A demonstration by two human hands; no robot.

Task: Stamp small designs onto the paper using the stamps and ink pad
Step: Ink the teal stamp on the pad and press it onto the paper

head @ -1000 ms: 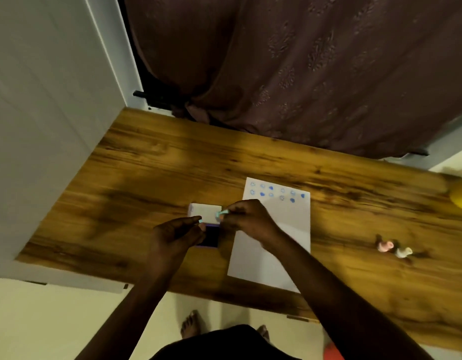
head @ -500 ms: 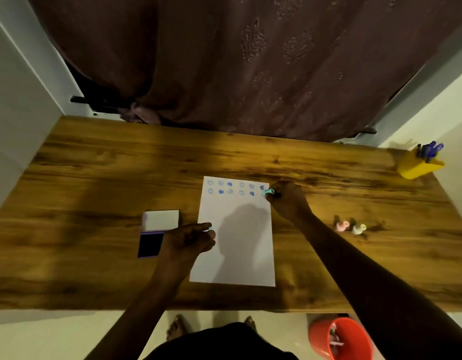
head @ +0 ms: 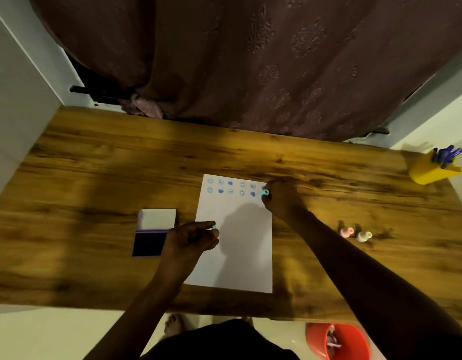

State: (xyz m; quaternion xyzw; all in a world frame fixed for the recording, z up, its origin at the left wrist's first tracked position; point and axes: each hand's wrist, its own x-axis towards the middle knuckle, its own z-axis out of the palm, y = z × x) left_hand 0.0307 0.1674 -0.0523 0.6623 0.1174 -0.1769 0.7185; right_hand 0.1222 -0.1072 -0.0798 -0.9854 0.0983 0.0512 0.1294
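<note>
A long wooden surface (head: 95, 178) stands against a dark brown patterned curtain (head: 250, 61), seen from above by the person working at it. A white sheet of paper (head: 237, 255) lies near the middle. Its far edge carries two short rows of small blue prints — round faces and solid heart-like shapes.

The right hand (head: 282, 201) reaches to the far right corner of the sheet, fingers closed around a small teal stamp (head: 263, 194) that sits at the end of the second row. It appears to be pressing onto the paper, though contact itself cannot be confirmed. The left hand (head: 191, 240) rests over the paper's left edge, fingers curled narrow, with something small and pale teal pinched at the fingertips; what it is cannot be told.

Just left of that hand lies the open ink pad (head: 149, 244), its dark pad nearest the person and its white lid (head: 157, 219) folded away. Well to the right are two more small stamps, one pink (head: 346, 232) and one white (head: 364, 236). A yellow pen holder (head: 432, 170) stands at the far right corner.

The step in hand looks like the last print of the second row. The next move likely calls for a straight lift to avoid smearing — then re-inking, and starting a third row below.
</note>
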